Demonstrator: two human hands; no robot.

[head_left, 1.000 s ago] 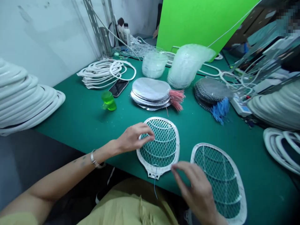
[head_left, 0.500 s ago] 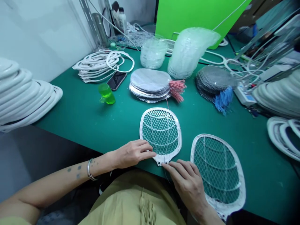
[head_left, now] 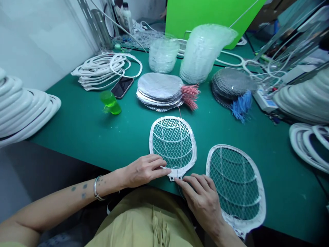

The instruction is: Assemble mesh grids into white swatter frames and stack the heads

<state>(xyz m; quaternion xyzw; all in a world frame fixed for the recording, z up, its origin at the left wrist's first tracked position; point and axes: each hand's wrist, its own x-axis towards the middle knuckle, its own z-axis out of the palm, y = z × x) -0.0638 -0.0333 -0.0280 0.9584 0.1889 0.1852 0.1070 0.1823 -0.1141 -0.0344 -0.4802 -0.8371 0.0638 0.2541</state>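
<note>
A white electric mosquito swatter head frame (head_left: 194,144) with a diamond mesh lies near the table's front edge, its narrow neck toward me. My left hand (head_left: 145,169) grips its lower left rim, fingers reaching over the mesh and neck. At the neck, my right hand (head_left: 202,195) has its fingertips closed on the edge; its thumb is hidden. A thin wire runs along the neck and hangs below it near my right fingers. To the right lies a second white swatter frame (head_left: 260,192), its lower left part behind my right hand and forearm.
Behind the frames sit silvery mesh sheets (head_left: 159,84) with red wires and darker mesh sheets (head_left: 228,84) with blue wires. A green cup (head_left: 110,103), a phone (head_left: 122,87) and white rings (head_left: 97,68) lie left. Stacks of white frames (head_left: 23,106) flank the green table (head_left: 89,137).
The whole view has shifted slightly left and up. Both hands stay at the neck of the near frame, with only small finger movement.
</note>
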